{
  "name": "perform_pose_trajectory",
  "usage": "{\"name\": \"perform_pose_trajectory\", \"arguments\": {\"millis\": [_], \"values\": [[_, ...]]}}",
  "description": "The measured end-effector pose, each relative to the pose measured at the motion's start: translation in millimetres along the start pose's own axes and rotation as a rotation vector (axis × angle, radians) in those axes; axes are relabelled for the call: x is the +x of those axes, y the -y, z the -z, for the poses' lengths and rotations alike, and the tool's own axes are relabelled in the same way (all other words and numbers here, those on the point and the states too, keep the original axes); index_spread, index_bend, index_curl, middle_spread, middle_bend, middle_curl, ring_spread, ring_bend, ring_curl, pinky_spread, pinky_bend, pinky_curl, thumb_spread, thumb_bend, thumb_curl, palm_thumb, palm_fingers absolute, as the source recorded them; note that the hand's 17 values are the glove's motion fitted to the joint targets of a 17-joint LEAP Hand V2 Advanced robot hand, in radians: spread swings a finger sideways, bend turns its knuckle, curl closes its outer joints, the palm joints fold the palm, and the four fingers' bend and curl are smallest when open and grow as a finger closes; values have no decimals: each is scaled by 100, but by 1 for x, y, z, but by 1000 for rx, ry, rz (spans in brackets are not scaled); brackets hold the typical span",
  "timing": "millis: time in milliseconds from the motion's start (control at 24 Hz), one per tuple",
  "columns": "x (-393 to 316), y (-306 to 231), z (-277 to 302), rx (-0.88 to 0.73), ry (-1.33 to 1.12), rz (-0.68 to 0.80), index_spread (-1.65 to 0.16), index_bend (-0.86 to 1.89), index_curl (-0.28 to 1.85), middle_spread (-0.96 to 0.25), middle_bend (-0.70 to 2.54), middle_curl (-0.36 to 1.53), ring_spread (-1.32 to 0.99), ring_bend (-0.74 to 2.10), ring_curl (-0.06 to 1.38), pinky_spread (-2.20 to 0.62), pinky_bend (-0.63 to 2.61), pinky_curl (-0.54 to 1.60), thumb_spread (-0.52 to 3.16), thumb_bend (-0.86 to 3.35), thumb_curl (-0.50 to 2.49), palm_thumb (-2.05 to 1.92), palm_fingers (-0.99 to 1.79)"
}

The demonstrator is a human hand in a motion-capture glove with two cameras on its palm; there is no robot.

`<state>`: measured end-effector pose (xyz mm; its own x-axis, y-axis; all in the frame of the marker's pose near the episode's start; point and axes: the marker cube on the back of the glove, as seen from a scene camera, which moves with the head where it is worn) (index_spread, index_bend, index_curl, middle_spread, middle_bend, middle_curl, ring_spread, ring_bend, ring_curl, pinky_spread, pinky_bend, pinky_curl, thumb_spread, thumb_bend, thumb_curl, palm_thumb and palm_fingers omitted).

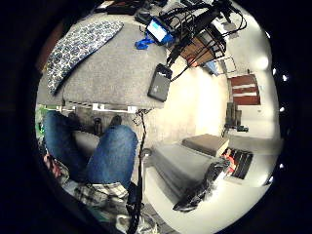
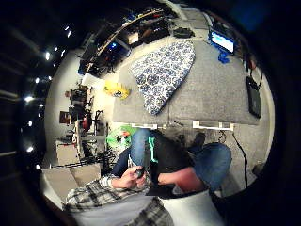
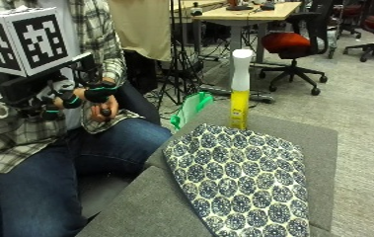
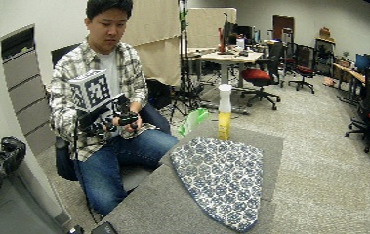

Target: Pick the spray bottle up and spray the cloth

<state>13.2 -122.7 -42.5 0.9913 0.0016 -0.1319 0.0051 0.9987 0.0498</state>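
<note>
Right hand [image 3: 75, 96], black glove: held up at the left of the outside view, in front of the seated person's chest and above the lap. The gloved fingers look loosely curled with nothing of the task between them; the bare left hand [image 3: 104, 109] sits against it, holding a small dark object that cannot be identified. How far the gloved fingers are parted cannot be told exactly.

Spray bottle [image 3: 240, 89]: white top, yellow body, upright at the upper centre of the outside view, on the far edge of the grey table [image 3: 140, 202]. Untouched, well apart from the gloved hand.

Cloth [image 3: 242, 180]: blue-and-white patterned, spread flat over the table from centre to lower right of the outside view, its far corner just beside the bottle's base. In the thumb-side palm view it lies at upper centre.

Step in hand: judged as the start; the pick-up has not begun and nothing is gripped.

Next move calls for: a reach from the left of the frame across to the bottle, fingers closing round its narrow white neck with one finger placed for the trigger, then lifting it and aiming the nozzle down at the cloth.
</note>
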Motion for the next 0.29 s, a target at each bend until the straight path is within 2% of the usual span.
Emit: {"name": "perform_pose_trajectory", "arguments": {"millis": [291], "values": [[1,-6,-2,4,-1,5,-45,18,33,-15,14,20,11,19,29,17,46,28,104,-2,39,38,-6]]}}
